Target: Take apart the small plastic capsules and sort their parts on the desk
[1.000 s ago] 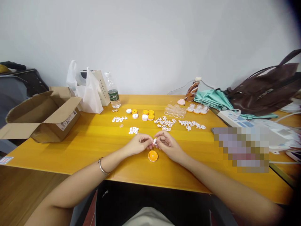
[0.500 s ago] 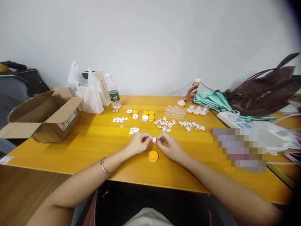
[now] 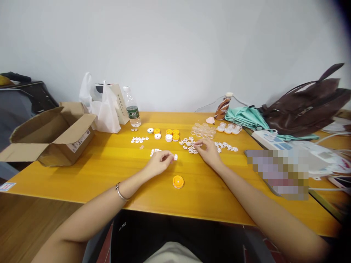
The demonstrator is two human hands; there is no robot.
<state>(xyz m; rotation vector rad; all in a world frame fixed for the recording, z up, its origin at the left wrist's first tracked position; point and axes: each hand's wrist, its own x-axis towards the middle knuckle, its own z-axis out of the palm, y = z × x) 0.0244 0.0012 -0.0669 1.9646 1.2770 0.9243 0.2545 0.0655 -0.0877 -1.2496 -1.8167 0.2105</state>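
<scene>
A small white plastic piece is pinched between the thumb and fingertips of my left hand, held above the table. My right hand reaches to a pile of white cut-out plastic pieces, its thumb and forefinger drawn together at the pile's right side. What lies between those fingertips is too small to make out. Nearer to me, an orange round case with a pale spot in its centre rests on the table. White discs lie just beyond my left hand, partly hidden by it.
Behind are white stemmed discs, orange and white round cases and clear round covers. An open cardboard box and a water bottle stand left. To the right are a brown bottle, a teal cloth and a power strip.
My right hand has left the small white piece and moved right and away from me to the pile. My left hand keeps the piece and has shifted slightly left.
</scene>
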